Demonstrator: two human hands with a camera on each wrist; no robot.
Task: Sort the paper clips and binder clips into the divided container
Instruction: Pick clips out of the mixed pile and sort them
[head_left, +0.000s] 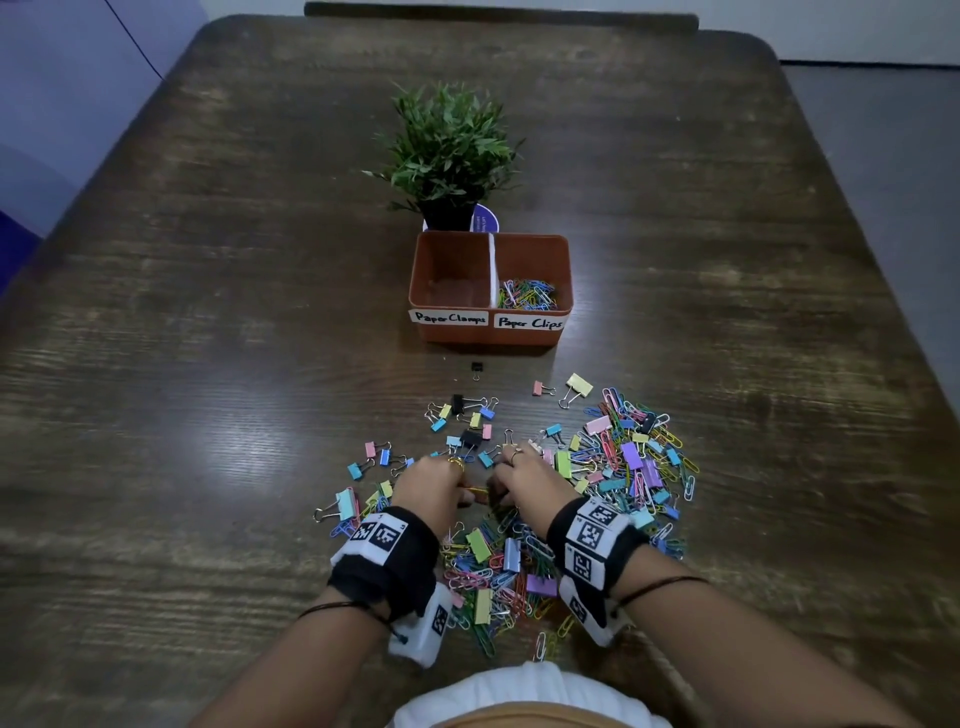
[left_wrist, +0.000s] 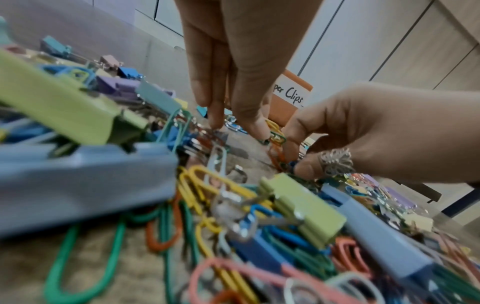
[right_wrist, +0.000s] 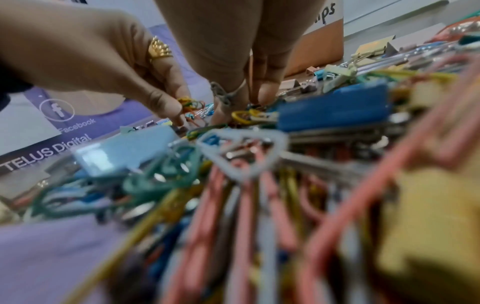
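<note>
Both hands (head_left: 480, 480) mid-pile (table (head_left: 208, 312) edges far)

Your head camera looks down and forward over the table (head_left: 208, 312), the container (head_left: 491, 332) at twelve o'clock. Both wrist cameras sit low in the clip pile (left_wrist: 233, 216), very near, facing twelve o'clock; all three views share the fingertips and the pile.

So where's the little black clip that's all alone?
In the head view, the lone black binder clip lies on the table, just in front of the orange divided container, apart from the big clip pile nearer the hands.
</note>
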